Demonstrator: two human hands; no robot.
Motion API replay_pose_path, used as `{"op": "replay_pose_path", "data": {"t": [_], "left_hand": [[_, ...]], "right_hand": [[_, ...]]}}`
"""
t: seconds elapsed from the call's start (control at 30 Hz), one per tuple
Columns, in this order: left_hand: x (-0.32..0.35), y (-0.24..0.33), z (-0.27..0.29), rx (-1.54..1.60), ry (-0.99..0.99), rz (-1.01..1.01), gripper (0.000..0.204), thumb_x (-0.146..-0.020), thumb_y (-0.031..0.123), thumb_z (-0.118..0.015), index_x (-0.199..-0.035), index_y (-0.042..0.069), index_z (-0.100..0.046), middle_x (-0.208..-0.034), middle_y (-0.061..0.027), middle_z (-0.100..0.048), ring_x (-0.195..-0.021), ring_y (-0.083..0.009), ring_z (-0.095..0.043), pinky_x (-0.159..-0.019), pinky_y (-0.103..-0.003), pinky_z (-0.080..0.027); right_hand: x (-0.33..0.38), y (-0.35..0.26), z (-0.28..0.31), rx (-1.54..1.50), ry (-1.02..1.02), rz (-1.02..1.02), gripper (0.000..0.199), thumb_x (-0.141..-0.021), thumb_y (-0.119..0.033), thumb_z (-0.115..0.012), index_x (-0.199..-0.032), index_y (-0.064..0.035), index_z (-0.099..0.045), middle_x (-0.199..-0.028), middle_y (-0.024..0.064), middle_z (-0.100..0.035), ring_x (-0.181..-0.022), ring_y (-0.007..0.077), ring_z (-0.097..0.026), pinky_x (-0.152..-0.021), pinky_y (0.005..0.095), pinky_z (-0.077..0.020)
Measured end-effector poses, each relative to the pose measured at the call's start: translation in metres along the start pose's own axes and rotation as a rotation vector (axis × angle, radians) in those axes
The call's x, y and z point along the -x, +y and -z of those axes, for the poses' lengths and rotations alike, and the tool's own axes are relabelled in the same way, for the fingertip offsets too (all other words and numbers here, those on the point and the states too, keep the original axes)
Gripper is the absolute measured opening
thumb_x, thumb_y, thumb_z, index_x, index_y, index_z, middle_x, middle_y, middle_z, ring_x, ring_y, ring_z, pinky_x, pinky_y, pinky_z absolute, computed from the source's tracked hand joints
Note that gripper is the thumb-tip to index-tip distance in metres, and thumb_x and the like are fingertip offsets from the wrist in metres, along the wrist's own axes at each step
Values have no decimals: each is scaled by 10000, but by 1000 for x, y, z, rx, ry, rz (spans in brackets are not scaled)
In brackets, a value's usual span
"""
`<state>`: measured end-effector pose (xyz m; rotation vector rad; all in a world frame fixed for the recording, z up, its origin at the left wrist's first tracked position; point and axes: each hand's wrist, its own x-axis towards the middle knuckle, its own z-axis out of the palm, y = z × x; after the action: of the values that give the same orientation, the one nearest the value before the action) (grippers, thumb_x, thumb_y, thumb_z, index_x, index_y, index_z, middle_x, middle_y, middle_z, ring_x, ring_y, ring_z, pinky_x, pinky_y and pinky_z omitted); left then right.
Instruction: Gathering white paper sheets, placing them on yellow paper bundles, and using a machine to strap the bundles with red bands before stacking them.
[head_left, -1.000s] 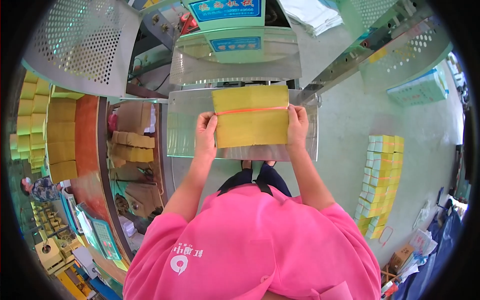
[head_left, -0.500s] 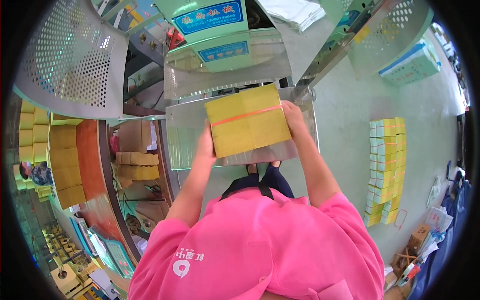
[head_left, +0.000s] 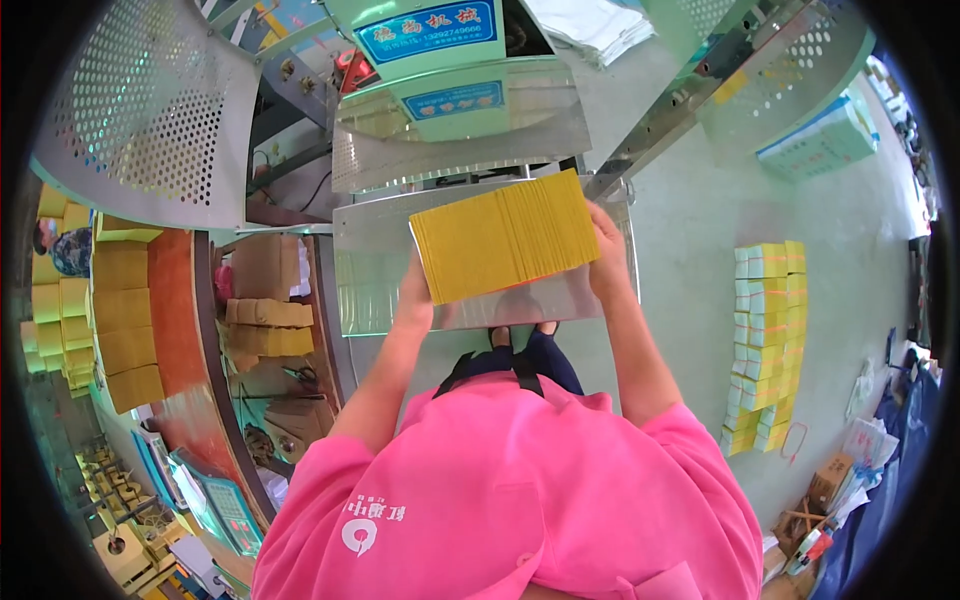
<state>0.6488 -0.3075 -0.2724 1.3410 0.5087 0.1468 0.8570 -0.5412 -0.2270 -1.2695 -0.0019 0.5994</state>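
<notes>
Between my two hands is a bundle of yellow booklets, tilted so that its layered edges face up. A bit of red strap shows along its near edge. My left hand grips the left end, its fingers partly hidden beneath the bundle. Round the right end closes my right hand. The bundle is over a shiny metal machine table; I cannot tell whether it touches the plate. Just beyond stands a curved clear guard on the machine.
Perforated metal guards flank the machine. Strapped yellow bundles stand in rows on the floor to the right. At left, a reddish bench bears yellow stacks; brown stacks lie on a shelf beside it. White sheets lie far back.
The bundle has been turned in my hands: its broad yellow face with the red strap across it showed before, and now its layered edges face up. Both hands have kept their hold.
</notes>
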Motion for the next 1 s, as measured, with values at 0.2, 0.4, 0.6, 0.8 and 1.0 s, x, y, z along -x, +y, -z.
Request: {"op": "replay_pose_path", "data": {"t": [0.2, 0.4, 0.6, 0.8, 1.0], "left_hand": [[9, 108, -32, -387, 166, -437, 598, -1028, 307, -388, -1529, 29, -217, -1548, -118, -298, -1437, -234, -251, -1172, -365, -176], [-8, 94, -24, -203, 323, -166, 588, -1030, 333, -354, -1518, 30, -228, -1563, -118, -267, -1423, -285, -288, -1182, -394, -198], [-22, 9, 16, -621, 82, -378, 537, -996, 382, -462, -1439, 92, -373, -1431, -91, -451, -1276, -265, -480, -1106, -455, -351], [-37, -30, -34, -372, 14, -153, 533, -989, 383, -477, -1427, 92, -393, -1418, -87, -469, -1270, -250, -486, -1093, -441, -365], [59, -76, -77, -142, -58, 26, 529, -982, 385, -493, -1415, 91, -414, -1404, -83, -486, -1265, -235, -493, -1080, -427, -379]], "right_hand": [[36, -79, -33, 628, 45, 594, 457, -925, -138, -576, -1371, -59, -514, -1426, 147, -482, -1293, 260, -481, -1067, 361, -381], [15, -40, -12, 241, -279, 479, 589, -969, -239, -557, -1502, -121, -337, -1555, 115, -311, -1451, 251, -266, -1168, 386, -240], [-22, 12, 6, 90, -221, 212, 461, -1020, -308, -484, -1424, -87, -462, -1380, 54, -529, -1254, 154, -489, -1069, 315, -369], [-4, 40, 8, -113, -192, 236, 440, -1023, -312, -486, -1405, -94, -488, -1332, 30, -554, -1226, 139, -490, -1059, 295, -364], [133, 26, 141, -331, 113, 274, 478, -1028, -340, -456, -1409, -53, -446, -1358, 52, -527, -1248, 141, -471, -1058, 288, -349]]}}
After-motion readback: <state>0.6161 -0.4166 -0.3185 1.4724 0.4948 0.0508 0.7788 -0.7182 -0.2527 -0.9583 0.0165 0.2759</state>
